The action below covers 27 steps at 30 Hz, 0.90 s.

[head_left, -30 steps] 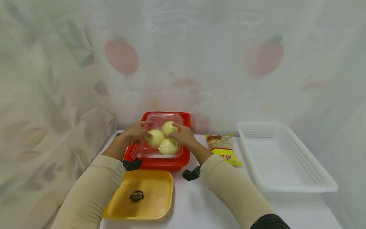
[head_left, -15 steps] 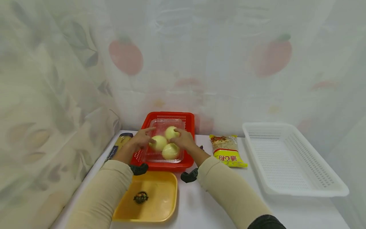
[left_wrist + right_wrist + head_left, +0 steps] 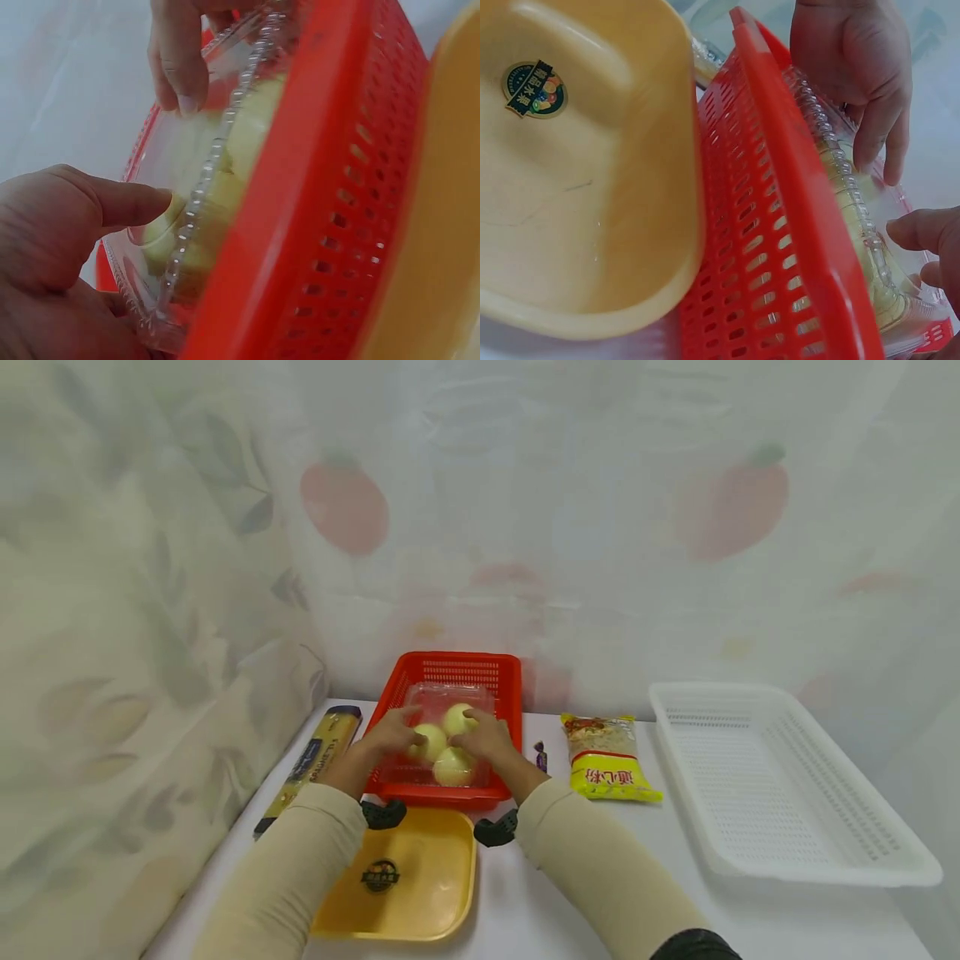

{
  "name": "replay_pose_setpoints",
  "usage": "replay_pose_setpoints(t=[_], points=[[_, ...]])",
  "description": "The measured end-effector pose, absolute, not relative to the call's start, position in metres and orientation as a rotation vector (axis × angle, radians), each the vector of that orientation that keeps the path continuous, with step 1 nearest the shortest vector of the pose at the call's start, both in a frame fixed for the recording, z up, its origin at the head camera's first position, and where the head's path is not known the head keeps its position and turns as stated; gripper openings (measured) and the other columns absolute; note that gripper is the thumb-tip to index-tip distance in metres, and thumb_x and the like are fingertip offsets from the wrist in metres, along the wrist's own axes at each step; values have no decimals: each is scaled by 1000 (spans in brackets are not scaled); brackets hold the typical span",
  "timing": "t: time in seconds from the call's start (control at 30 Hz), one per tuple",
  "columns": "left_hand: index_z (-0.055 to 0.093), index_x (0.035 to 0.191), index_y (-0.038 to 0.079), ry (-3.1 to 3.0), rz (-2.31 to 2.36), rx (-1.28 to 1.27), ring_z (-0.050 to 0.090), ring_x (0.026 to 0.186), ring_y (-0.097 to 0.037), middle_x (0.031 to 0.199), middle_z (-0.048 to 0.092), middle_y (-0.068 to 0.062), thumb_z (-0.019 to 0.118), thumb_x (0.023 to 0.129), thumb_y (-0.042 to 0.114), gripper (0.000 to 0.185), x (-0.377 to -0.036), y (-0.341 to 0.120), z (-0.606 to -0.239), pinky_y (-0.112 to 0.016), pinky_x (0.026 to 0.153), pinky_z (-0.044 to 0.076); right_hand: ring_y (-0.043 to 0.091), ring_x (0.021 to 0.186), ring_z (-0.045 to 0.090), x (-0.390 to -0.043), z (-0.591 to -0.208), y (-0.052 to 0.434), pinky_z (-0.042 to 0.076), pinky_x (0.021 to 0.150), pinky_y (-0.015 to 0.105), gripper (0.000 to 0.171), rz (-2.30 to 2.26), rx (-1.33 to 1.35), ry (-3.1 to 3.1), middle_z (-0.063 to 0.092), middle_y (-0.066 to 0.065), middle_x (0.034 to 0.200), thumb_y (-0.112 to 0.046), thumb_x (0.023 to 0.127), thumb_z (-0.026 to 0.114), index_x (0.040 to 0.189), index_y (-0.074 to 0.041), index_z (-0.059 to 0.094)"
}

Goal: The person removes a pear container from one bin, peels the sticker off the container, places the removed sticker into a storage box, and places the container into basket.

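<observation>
Head view shows both hands meeting over a clear plastic box (image 3: 448, 735) that sits inside a red basket (image 3: 450, 672) at the back of the worktop (image 3: 525, 893). The left hand (image 3: 390, 732) takes the box's left edge and the right hand (image 3: 489, 737) its right edge, so the box is caught from two sides and stays level. In the left wrist view the left hand (image 3: 52, 262) has its thumb laid straight along the ribbed lid rim while the palm cups the corner; whether the lower fingers curl under it I cannot tell. From the right wrist view the right hand (image 3: 930, 240) shows a fingertip pressed to the lid's beaded rim; the rest of that grip is cut off by the frame edge.

Three pale yellow round fruits (image 3: 442, 743) lie between the two grips, packed against each other under the lid. The box is thin, glossy and see-through, with a bumpy crimped rim. The basket is stiff plastic with slotted, sloping walls. Just nearer the person than the grips stands a shallow yellow tray (image 3: 420, 893), smooth, round-cornered, with a sticker in the middle. Right of the grips lie a small dark wrapped sweet (image 3: 541, 756), a crinkly yellow packet (image 3: 609, 768), and well apart a white perforated basket (image 3: 780, 785). Left of them lies a long slim packet (image 3: 311, 764).
</observation>
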<state>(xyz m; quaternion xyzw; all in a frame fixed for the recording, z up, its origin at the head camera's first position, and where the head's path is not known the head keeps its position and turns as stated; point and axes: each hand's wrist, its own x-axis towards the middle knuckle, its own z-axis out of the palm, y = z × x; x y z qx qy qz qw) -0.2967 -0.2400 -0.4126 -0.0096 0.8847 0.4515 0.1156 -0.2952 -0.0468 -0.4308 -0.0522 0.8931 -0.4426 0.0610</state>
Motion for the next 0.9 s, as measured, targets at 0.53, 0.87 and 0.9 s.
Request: replay_pose_setpoints(t=[0.53, 0.87, 0.9], points=[[38, 148, 5, 2636, 1276, -60, 53, 90, -28, 124, 55, -20, 67, 90, 11, 65, -296, -238, -429, -36, 79, 51, 41, 127, 36, -295, -442, -49, 39, 98, 53, 55, -1310, -154, 2736, 55, 13, 133, -30, 83, 75, 134, -16, 58], [36, 149, 7, 2606, 1279, -73, 47, 116, -35, 140, 45, -22, 63, 94, 20, 63, -290, -239, -423, -50, 99, 40, 40, 132, 33, -293, -440, -48, 38, 97, 59, 64, -1316, -127, 2705, 49, 14, 140, -38, 85, 73, 142, -20, 50], [36, 149, 7, 2612, 1267, -76, 46, 117, -35, 140, 45, -21, 63, 94, 22, 63, -290, -239, -421, -52, 99, 39, 40, 132, 32, -293, -440, -48, 38, 97, 59, 65, -1314, -129, 2706, 48, 14, 140, -39, 85, 73, 143, -21, 49]])
